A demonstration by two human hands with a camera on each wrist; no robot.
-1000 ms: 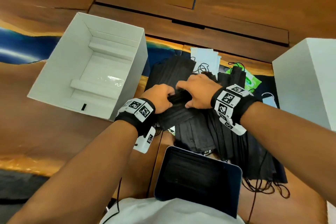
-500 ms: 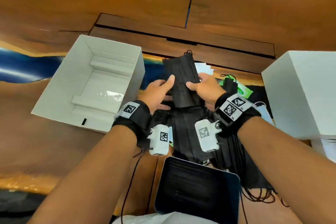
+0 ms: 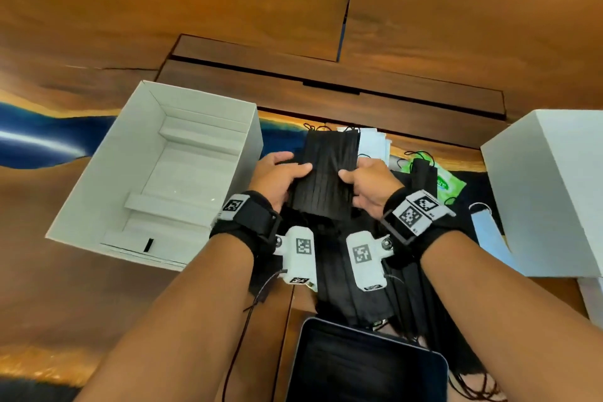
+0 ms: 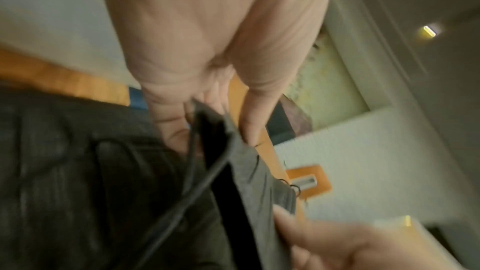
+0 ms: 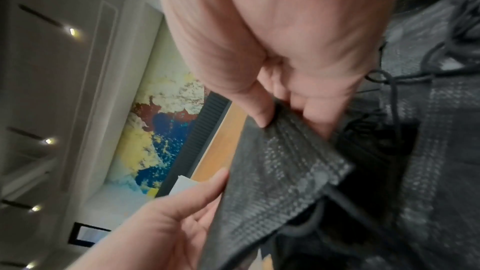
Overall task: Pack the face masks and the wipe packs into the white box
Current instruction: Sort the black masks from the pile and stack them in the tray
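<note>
While the head view shows the open white box [image 3: 153, 186] lying just left of the black mask stack [image 3: 326, 179], only the wrist views show the grip: the left hand [image 3: 277, 178] pinches the stack's left edge between thumb and fingers [image 4: 171, 126], and the right hand [image 3: 370, 186] pinches its right edge the same way. Right of the stack lie a green wipe pack [image 3: 448, 183] and a second white box [image 3: 548, 192], all on a wooden table [image 3: 228, 10]. Beyond the stack, the right wrist view shows a colourful painting [image 5: 161, 130] on a pale wall.
</note>
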